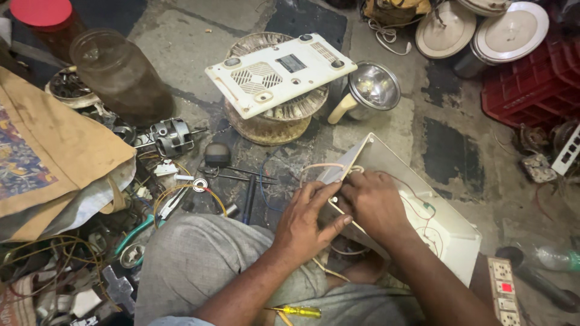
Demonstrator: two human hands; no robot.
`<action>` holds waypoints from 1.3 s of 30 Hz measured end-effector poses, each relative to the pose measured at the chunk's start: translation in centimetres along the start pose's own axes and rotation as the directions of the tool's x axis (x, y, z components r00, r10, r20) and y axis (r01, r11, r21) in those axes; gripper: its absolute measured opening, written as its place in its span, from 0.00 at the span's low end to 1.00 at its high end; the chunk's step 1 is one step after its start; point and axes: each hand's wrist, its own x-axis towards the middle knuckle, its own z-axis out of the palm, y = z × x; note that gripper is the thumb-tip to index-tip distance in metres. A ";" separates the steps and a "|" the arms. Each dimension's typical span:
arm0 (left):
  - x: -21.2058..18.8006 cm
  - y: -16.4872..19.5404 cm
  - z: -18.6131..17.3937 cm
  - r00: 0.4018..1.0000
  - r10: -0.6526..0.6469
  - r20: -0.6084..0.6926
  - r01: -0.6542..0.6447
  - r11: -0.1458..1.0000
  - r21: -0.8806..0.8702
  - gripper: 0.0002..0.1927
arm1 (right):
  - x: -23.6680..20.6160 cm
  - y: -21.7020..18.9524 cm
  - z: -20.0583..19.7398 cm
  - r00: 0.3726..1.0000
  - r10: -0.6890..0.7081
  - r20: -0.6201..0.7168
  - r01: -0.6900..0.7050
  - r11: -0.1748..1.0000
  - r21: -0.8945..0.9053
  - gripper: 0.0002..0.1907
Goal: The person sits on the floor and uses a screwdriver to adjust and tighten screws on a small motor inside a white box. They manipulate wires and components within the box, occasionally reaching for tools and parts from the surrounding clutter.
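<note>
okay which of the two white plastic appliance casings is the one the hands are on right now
The open cream-white plastic casing with loose wires, tilted on the person's lap under the left hand and right hand. The vented flat white panel lies untouched on a round wire spool.

fingertips: the right hand (373, 204) and left hand (305, 222) cover the spot they work on inside the open cream plastic appliance casing (444, 232); what they pinch cannot be told.
casing underside: hidden by the lap.
red plastic crate (531, 84): cut by the right edge.
red-lidded jar (42, 15): cut by the top edge.
yellow-handled screwdriver (299, 311): tip hidden.
</note>
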 end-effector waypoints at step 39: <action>0.3 0.5 -0.3 1.000 -0.017 0.011 0.017 1.000 0.002 0.33 | -2.2 0.6 1.6 0.957 0.235 -0.171 -0.148 0.901 0.408 0.17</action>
